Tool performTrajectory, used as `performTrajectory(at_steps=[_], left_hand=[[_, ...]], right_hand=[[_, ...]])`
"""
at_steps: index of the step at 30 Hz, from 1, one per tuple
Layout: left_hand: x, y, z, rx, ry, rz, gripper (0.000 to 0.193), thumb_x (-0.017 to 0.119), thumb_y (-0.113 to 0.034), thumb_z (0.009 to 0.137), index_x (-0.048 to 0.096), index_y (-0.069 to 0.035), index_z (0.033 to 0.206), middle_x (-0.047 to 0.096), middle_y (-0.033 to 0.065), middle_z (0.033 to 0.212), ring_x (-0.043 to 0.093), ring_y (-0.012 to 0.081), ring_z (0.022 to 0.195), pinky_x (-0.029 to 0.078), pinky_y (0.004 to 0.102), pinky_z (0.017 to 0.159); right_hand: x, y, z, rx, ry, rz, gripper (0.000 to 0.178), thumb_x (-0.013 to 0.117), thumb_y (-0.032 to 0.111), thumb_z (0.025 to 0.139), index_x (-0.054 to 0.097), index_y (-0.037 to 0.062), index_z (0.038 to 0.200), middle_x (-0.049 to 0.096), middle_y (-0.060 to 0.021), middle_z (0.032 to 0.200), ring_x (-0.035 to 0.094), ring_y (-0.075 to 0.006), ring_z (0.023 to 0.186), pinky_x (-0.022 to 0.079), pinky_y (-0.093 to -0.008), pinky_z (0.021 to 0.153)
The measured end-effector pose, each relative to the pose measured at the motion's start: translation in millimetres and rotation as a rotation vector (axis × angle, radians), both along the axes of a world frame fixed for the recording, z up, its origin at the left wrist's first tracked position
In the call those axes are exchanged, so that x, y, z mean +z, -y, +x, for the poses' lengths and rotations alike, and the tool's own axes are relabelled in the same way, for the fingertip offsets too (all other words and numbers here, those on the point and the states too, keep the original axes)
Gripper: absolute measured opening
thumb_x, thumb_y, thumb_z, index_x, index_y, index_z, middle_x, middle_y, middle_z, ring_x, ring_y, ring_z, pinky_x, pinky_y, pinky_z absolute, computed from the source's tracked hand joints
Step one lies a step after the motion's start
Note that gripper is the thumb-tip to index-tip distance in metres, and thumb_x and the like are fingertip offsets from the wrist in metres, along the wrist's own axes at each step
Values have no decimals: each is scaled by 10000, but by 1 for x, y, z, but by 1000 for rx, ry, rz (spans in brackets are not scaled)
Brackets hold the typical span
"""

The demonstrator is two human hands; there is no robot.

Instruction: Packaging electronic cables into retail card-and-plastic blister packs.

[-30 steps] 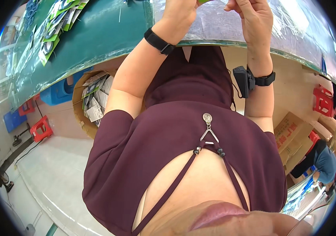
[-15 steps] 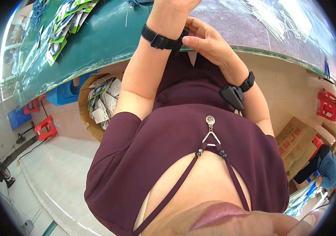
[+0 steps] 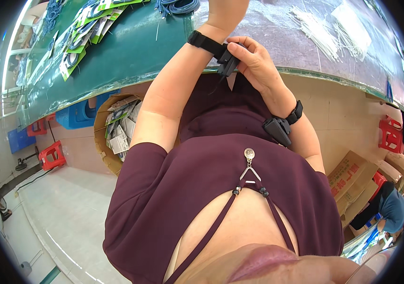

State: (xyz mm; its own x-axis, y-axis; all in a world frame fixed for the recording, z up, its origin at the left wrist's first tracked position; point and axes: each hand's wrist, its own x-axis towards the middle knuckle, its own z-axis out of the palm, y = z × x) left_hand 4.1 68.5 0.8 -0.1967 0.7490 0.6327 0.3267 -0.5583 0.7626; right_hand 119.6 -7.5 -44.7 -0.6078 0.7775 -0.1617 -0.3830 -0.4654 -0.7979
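My left forearm reaches up to the table's edge, and only the back part of my left hand (image 3: 229, 13) shows. Its fingers lie beyond the top edge of the picture. A black wrist strap (image 3: 206, 41) with a black box-shaped device (image 3: 227, 61) goes round that wrist. Beside it my right hand (image 3: 259, 64) is closed, thumb and bent fingers gripping the device's upper side. On my right wrist sits a second strap (image 3: 296, 112) with a similar black device (image 3: 277, 130) hanging on the inner side.
Carded cables (image 3: 88, 28) and a blue cable bundle (image 3: 177, 6) lie on the green table mat (image 3: 136, 49). White ties (image 3: 313, 33) are spread at the right. Below stand a carton of packages (image 3: 101, 128), red stools (image 3: 52, 155) and a flattened carton (image 3: 353, 180).
My left wrist has turned and shifted slightly right, so its device shows more. My right hand stays at it, now with the thumb on the device. The view has tilted slightly.
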Motion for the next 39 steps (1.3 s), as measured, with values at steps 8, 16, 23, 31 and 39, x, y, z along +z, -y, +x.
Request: performTrajectory(at_steps=[8,16,23,31,39], left_hand=[[-18,-15,3,122,-362,244,249,669,-147,832,579,-12,1021,617,213,894,584,401,812,472,403,667],[1,-9,12,61,-62,22,217,666,-152,848,595,-21,1006,635,106,840,581,228,722,444,310,642],[21,-19,-10,-660,1288,-690,205,627,-118,895,593,-15,1069,629,8,961,562,102,792,431,220,691],[-41,-3,-12,-505,694,-313,307,563,-62,924,504,-91,1224,575,61,1185,600,185,1025,502,314,881],[-36,7,-1,-530,1148,-400,280,594,-102,915,522,-119,1185,604,21,1136,607,203,1051,538,380,865]], right_hand=[[1,16,-8,-137,193,20,375,713,231,843,542,3,1087,610,-46,938,601,-102,833,509,-251,736],[0,6,-6,-171,178,14,372,696,255,854,554,1,1086,607,-52,928,594,-108,809,493,-240,698],[18,-39,10,-90,79,-227,215,585,254,933,519,50,933,539,-46,826,536,-107,725,484,-265,674],[9,-48,64,-464,-40,173,169,564,123,927,574,-12,1028,574,-41,813,537,-91,692,454,-234,621],[8,-32,54,-281,354,430,285,517,100,952,539,-15,1213,604,-76,920,589,-111,765,513,-248,699]])
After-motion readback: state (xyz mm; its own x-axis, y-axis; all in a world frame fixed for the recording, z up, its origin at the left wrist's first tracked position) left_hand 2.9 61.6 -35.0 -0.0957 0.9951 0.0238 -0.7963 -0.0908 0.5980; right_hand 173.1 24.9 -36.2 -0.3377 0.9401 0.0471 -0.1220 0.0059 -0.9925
